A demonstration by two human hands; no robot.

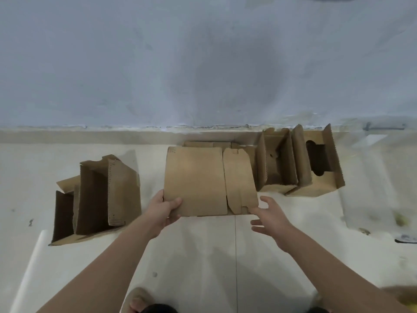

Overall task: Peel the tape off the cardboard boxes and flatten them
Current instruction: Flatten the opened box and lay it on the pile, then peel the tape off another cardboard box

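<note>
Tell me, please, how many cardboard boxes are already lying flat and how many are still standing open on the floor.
Flattened box, its near corner gripped by the left hand, right hand open beside it: 1
Open boxes on the left: 1
Open boxes on the right: 2
More flat cardboard shows behind the flattened box; its count is unclear.
Total clearly countable: 4

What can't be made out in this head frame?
- Any tape on the flattened brown cardboard sheet: too blurred to tell.
- Flat cardboard pieces behind that sheet: mostly hidden by it, count unclear.
- Fingers of the left hand gripping the sheet's corner: under the sheet.
- Dark object at the right edge: cut off.
- Whether the open right hand touches the sheet: unclear.
</note>
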